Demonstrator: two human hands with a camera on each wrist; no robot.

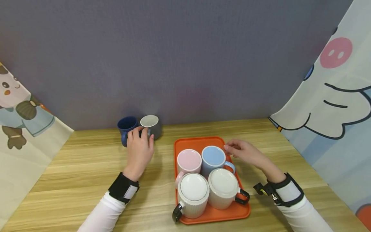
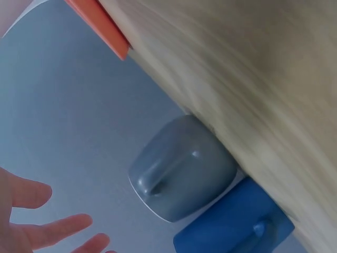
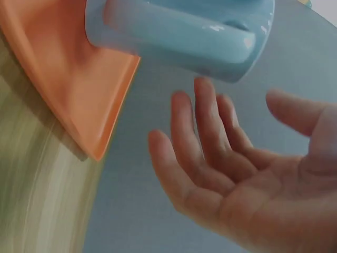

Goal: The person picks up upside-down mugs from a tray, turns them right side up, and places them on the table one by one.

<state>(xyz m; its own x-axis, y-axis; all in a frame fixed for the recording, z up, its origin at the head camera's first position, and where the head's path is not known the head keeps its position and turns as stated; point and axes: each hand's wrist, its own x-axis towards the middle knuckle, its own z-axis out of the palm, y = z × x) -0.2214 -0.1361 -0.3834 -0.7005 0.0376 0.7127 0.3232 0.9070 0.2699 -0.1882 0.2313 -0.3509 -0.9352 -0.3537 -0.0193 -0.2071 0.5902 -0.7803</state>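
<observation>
In the head view, one orange tray [image 1: 200, 142] holds four upturned mugs [image 1: 193, 188]; far left on the worktop [image 1: 75, 170] stand two upright ones, a navy mug [image 1: 127, 123] and a grey mug [image 1: 156, 129]. Left wrist: the left hand [image 2: 26, 237] parts its fingers, empty, near the grey mug. Right wrist: the right hand [image 3: 253, 184], fingers loosely bent, holds nothing below the light-blue mug [image 3: 184, 32].

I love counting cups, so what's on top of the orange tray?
On the orange tray stand, upside down, a pink mug, a light blue mug, a left white mug and a right white mug. Whatever is under or inside them is hidden.
</observation>
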